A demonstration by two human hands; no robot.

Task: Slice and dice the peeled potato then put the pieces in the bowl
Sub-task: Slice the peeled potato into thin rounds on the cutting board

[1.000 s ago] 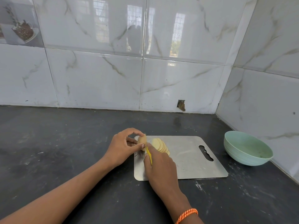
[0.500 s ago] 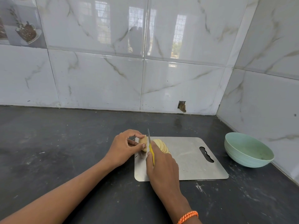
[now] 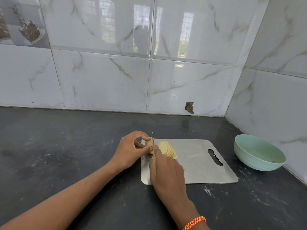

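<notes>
While your left hand point(image 3: 131, 149) pinches the remaining pale yellow stub of peeled potato point(image 3: 149, 145) between curled fingertips and thumb, the blade of the thin yellow-handled knife point(image 3: 153, 143) stands on edge just beside that stub, on its right side, between it and the fanned row of thin round potato slices point(image 3: 167, 150). That narrow stretch between your left fingertips and the blade is what the coming cut turns on, as I judge it: the stub is short, so the edge has to come down very near your thumb. Your right hand point(image 3: 166, 173) is wrapped closed around the knife handle, which it mostly hides, with the blade pointing away from you toward the tiled wall. The stub's long axis looks to run left to right across the blade, though it is too small to be sure. Both hands are touching the work; neither needs to reach.

Stub and slices sit at the far left end of the flat silver metal cutting board point(image 3: 199, 163), whose right part with the handle slot lies bare. Well off to the right, apart from the board on the dark stone counter point(image 3: 66, 155), stands the pale green round bowl point(image 3: 259, 153). No potato pieces show inside it; only faint marks at the bottom. By my reading, slicing is nearly done, dicing not begun.
</notes>
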